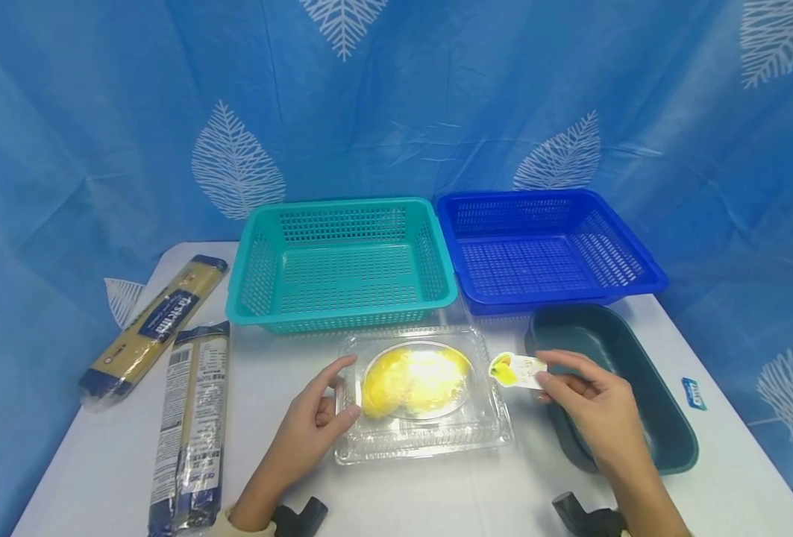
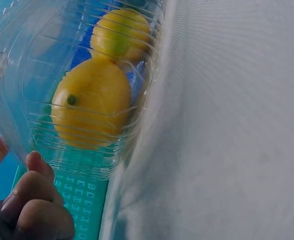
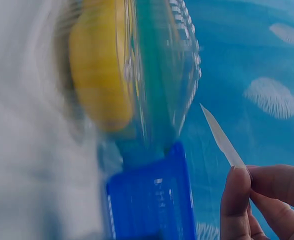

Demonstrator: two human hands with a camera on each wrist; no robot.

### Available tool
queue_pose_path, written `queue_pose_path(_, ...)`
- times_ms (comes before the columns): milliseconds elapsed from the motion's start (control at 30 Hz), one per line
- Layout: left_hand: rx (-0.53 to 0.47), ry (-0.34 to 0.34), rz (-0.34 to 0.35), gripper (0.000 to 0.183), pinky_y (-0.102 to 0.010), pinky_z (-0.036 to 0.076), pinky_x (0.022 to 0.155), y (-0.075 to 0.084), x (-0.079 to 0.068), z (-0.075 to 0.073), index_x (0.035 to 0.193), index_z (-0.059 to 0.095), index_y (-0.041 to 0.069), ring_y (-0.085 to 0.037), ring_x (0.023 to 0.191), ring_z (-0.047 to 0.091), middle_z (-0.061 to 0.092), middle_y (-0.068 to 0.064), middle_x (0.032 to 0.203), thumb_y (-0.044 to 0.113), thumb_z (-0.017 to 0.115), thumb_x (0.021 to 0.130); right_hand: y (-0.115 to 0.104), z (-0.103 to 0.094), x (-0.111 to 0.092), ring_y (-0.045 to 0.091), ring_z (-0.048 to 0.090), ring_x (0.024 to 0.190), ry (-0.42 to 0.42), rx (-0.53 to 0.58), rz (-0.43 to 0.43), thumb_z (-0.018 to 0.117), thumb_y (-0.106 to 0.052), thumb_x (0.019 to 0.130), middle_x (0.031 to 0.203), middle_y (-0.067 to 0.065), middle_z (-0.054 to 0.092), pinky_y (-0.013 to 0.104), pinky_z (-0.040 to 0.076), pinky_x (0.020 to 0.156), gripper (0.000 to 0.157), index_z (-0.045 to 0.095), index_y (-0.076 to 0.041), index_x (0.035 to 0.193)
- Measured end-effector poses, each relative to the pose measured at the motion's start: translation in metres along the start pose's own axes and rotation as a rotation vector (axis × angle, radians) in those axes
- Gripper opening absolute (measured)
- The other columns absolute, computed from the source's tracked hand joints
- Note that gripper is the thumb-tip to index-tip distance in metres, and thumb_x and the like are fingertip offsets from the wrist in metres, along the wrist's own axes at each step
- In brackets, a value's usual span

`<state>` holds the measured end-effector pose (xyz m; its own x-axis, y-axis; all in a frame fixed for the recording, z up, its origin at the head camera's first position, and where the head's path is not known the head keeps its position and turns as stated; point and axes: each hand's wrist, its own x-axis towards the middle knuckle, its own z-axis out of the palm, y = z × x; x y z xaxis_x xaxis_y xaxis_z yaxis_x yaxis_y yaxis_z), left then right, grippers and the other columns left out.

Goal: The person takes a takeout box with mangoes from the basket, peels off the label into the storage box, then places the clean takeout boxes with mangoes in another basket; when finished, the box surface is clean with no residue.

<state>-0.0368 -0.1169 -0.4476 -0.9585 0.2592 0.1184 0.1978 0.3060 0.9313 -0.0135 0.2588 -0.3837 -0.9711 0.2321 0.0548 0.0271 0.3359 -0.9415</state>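
A clear plastic clamshell box [image 1: 430,441] lies closed on the table before me, with yellow lemons [image 2: 94,102] inside; glare on the lid blurs them in the head view. My left hand [image 1: 307,421] is at the box's left side, thumb and index finger apart and right at its edge, the other fingers curled below. Between thumb and index finger, my right hand [image 1: 594,399] pinches a small white label [image 1: 515,370] with a lemon picture, just off the box's right side. The right wrist view has that label almost edge-on.
Behind the box stand a teal basket [image 1: 342,317] and a blue basket [image 1: 537,298]. A dark green tub [image 1: 671,440] sits under and beside my right hand, with a small blue packet [image 1: 694,394] to its right. Two spaghetti packs [image 1: 157,328] lie at left.
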Motion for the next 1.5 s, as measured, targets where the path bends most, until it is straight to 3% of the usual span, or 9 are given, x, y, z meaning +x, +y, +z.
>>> queue_pose_path(200,-0.011,0.001,0.003,0.067,-0.02,0.028,0.041,0.001,0.0,0.0,0.153,0.046,0.028,-0.001,0.05,0.031,0.053,-0.01,0.105,0.02,0.076,0.094,0.012,-0.019,0.004,0.013,0.072,0.08,0.137,-0.106,0.075,0.077,-0.012,0.093,0.114,0.002,0.067,0.024,0.059,0.071,0.033,0.071,0.002,0.122)
queue_pose_path(400,-0.019,0.001,0.011,0.065,-0.021,0.028,0.042,0.003,0.0,0.0,0.152,0.047,0.025,-0.002,0.051,0.032,0.054,-0.011,0.109,0.021,0.076,0.094,0.024,-0.048,0.012,0.011,0.072,0.075,0.21,-0.053,0.246,0.082,-0.022,0.089,0.108,-0.008,0.065,0.015,0.056,0.071,0.043,0.071,-0.005,0.126)
queue_pose_path(633,-0.015,0.001,0.016,0.065,-0.02,0.028,0.042,0.004,0.0,0.0,0.152,0.047,0.024,-0.002,0.051,0.032,0.055,-0.012,0.108,0.02,0.076,0.093,0.042,-0.06,0.018,0.008,0.072,0.075,0.193,-0.201,0.283,0.077,-0.027,0.094,0.1,-0.011,0.066,0.013,0.054,0.069,0.048,0.066,-0.001,0.133)
queue_pose_path(767,-0.017,-0.002,0.013,0.065,-0.02,0.028,0.042,0.004,0.0,0.0,0.152,0.047,0.025,-0.001,0.05,0.032,0.055,-0.014,0.111,0.02,0.076,0.094,0.048,-0.061,0.021,0.006,0.072,0.072,0.188,-0.288,0.327,0.075,-0.031,0.095,0.097,-0.002,0.072,0.011,0.052,0.064,0.05,0.065,-0.001,0.134)
queue_pose_path(933,-0.029,-0.004,-0.009,0.065,-0.02,0.028,0.043,0.004,0.0,0.0,0.152,0.047,0.026,-0.002,0.051,0.032,0.055,-0.016,0.112,0.022,0.076,0.094,0.051,-0.061,0.023,0.004,0.072,0.073,0.131,-0.342,0.336,0.072,-0.033,0.097,0.121,0.022,0.068,0.009,0.05,0.064,0.052,0.063,0.0,0.136)
queue_pose_path(1033,-0.032,-0.003,-0.015,0.065,-0.02,0.028,0.043,0.005,0.0,0.0,0.152,0.047,0.025,-0.001,0.051,0.032,0.054,-0.016,0.113,0.022,0.076,0.094,0.052,-0.061,0.025,0.004,0.073,0.077,0.078,-0.396,0.341,0.071,-0.036,0.097,0.127,0.024,0.065,0.008,0.046,0.064,0.054,0.062,-0.001,0.138)
queue_pose_path(1267,-0.035,-0.003,-0.02,0.065,-0.02,0.028,0.043,0.005,0.0,0.0,0.152,0.047,0.026,-0.002,0.051,0.032,0.054,-0.016,0.113,0.021,0.076,0.094,0.052,-0.064,0.027,0.029,0.07,0.091,-0.035,-0.621,0.307,0.066,-0.047,0.098,0.11,0.023,0.073,0.028,0.043,0.064,0.06,0.06,-0.004,0.14)
queue_pose_path(1400,-0.03,-0.003,-0.018,0.065,-0.02,0.028,0.043,0.006,0.0,0.0,0.152,0.047,0.026,-0.002,0.051,0.032,0.055,-0.015,0.113,0.022,0.076,0.094,0.052,-0.064,0.026,0.038,0.062,0.094,-0.055,-0.703,0.258,0.062,-0.048,0.1,0.122,0.032,0.063,0.037,0.047,0.064,0.06,0.059,-0.003,0.139)
queue_pose_path(1500,-0.03,-0.002,-0.021,0.065,-0.02,0.028,0.043,0.006,0.0,0.0,0.152,0.047,0.026,-0.002,0.05,0.032,0.055,-0.014,0.113,0.022,0.076,0.094,0.053,-0.063,0.025,0.049,0.06,0.104,-0.059,-0.737,0.223,0.06,-0.046,0.102,0.127,0.035,0.06,0.054,0.051,0.073,0.058,0.059,-0.001,0.138)
